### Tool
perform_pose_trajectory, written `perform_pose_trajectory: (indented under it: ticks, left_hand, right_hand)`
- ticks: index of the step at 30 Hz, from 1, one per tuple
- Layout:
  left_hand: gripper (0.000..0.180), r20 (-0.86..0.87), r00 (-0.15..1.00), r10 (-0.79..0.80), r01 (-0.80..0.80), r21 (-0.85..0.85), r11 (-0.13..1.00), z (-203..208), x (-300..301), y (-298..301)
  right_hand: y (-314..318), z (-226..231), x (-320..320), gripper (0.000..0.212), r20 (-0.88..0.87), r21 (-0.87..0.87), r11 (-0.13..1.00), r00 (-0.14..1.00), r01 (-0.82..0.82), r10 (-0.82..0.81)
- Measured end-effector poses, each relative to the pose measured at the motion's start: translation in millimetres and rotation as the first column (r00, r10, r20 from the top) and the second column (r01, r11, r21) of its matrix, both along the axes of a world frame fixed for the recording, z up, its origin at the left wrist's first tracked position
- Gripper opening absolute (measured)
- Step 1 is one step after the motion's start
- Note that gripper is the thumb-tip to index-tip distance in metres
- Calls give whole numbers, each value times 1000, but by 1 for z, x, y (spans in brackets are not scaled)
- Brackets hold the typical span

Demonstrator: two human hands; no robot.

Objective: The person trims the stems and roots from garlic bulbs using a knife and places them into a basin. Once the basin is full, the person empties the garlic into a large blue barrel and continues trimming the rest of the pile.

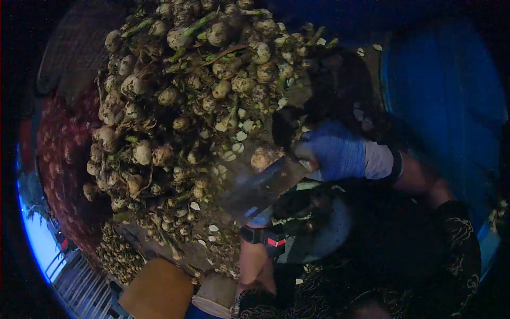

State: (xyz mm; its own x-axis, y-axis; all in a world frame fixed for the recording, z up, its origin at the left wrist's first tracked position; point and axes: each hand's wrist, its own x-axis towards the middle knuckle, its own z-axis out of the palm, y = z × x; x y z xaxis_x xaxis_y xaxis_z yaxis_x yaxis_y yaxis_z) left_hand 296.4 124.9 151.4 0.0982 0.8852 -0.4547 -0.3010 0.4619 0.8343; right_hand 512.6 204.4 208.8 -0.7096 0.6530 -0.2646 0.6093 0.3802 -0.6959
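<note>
My right hand (334, 151), in a blue glove with a pale cuff, grips a knife (260, 189). Its broad, dull blade points down to the left and is smeared by motion. My left hand (259, 218) is mostly behind the blade; only a patch of blue glove shows above a black wristband, and its fingers are hidden. A round, pale brown bulb (263, 158) shows just beyond the blade's upper edge; whether my left hand holds it is hidden. Ahead and to the left lies a large heap of soil-stained bulbs (167, 95) with green stalks.
Pale cut scraps (241, 135) litter the ground beside the heap. A blue barrel (441, 106) stands at right. Filled red mesh sacks (66, 154) are at left. An orange-brown container (159, 290) and a beige one (215, 295) are at lower left. A round greyish surface (332, 228) lies below my hands.
</note>
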Motion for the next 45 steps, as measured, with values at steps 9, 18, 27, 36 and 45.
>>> perform_pose_trajectory:
  ticks: [9,18,27,36,45]
  left_hand:
    - [52,-726,686,-46,589,517,621,4,-10,12]
    - [90,-75,892,-445,448,21,894,28,4,-9]
    - [54,551,629,548,-476,-283,833,21,22,47]
    - [36,274,663,697,-646,-263,717,0,47,4]
    - [37,460,871,172,-170,-46,984,26,25,-13]
  right_hand:
    - [-6,-10,-2,26,-35,20,996,995,-89,90]
    - [-29,-112,62,23,-117,-154,968,969,199,-218]
    - [-43,-49,27,40,-442,0,1000,897,1,-1]
    - [-23,-51,17,29,-49,-71,950,950,304,-308]
    - [-56,-83,73,45,38,-280,891,931,357,-362]
